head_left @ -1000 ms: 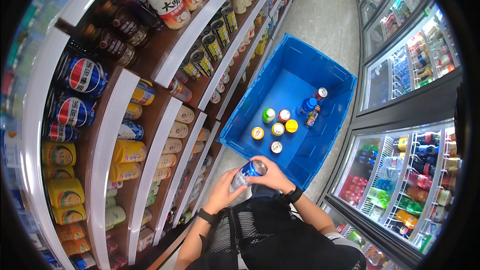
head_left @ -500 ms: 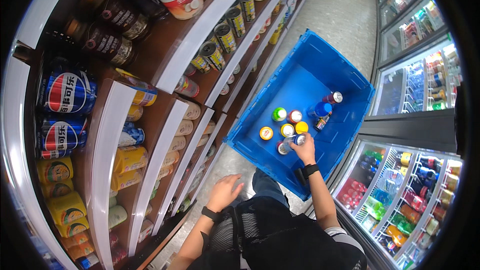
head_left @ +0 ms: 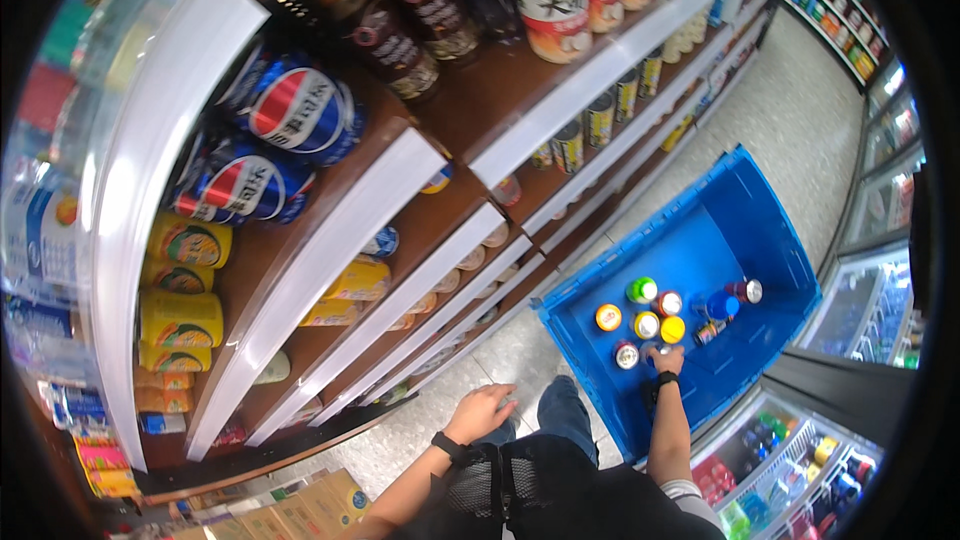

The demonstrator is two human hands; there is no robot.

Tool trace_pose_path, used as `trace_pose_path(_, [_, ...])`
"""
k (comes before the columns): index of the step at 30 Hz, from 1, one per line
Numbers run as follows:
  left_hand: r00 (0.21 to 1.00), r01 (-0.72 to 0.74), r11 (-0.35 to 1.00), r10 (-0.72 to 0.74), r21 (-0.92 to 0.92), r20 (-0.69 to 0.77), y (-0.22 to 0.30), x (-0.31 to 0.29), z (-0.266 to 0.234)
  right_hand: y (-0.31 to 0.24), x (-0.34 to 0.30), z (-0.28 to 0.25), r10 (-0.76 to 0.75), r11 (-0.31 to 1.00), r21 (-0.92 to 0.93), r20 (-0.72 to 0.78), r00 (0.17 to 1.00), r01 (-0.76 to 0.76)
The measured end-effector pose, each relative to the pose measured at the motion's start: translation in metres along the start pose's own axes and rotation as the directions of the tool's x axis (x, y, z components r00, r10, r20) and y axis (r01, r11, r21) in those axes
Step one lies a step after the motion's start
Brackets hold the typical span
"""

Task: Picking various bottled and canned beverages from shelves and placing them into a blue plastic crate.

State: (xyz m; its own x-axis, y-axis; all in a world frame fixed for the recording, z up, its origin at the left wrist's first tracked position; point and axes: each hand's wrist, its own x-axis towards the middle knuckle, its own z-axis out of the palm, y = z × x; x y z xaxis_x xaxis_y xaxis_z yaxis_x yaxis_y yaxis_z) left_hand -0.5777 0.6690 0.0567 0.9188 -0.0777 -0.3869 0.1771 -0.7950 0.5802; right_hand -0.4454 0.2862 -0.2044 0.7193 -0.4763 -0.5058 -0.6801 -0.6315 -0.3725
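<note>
My right hand [head_left: 668, 360] reaches down inside a blue plastic crate [head_left: 770, 200], its fingers closed on a drink can [head_left: 652, 350] that they mostly cover. Around it in the crate stand several cans and bottles: a dark-red can [head_left: 626, 355], a can with a white top [head_left: 646, 325], a yellow-capped one [head_left: 672, 329], an orange-topped one [head_left: 608, 317] and a green one [head_left: 642, 290]. Farther right a blue-capped bottle [head_left: 722, 306] lies by a dark can [head_left: 748, 291]. My left hand [head_left: 484, 412] hangs above the floor, fingers apart, holding nothing.
Along my left run curved shelves [head_left: 340, 230] with blue cola packs [head_left: 290, 110], yellow cans [head_left: 182, 330] and large white-labelled bottles [head_left: 550, 0]. Glass-door fridges [head_left: 790, 470] line the right side. Brown cartons [head_left: 310, 515] sit at the lower left.
My right hand has lowered the can deeper among the others in the crate. The view has turned left, so crate and shelves shift right in the picture. My left hand stays empty.
</note>
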Motion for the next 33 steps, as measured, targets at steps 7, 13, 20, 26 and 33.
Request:
trace_pose_path(7, [0.998,0.054,0.999,-0.054,0.000,-0.016,-0.006,-0.032,0.019,-0.014,-0.010,0.009,0.155,0.987,-0.049,0.066,0.986,-0.152])
trace_pose_path(13, [0.990,0.051,0.998,-0.056,-0.041,-0.132,-0.024,-0.055,0.003,-0.019,-0.007,0.006,-0.007,1.000,0.005,0.109,0.994,0.006])
trace_pose_path(20, [0.712,0.154,0.986,-0.151,-0.057,-0.686,-0.040,-0.107,-0.090,-0.008,0.024,-0.009,-0.114,0.992,0.059,-0.017,0.993,0.115])
trace_pose_path(26, [0.077,0.170,0.985,-0.010,0.004,-0.997,-0.066,-0.197,-0.164,-0.037,-0.022,-0.038,-0.356,0.915,0.154,-0.122,0.926,0.372])
trace_pose_path(33, [-0.376,0.480,0.861,0.374,0.167,-0.848,-0.104,-0.307,-0.268,-0.087,-0.147,-0.055,-0.599,0.701,0.315,-0.227,0.768,0.640])
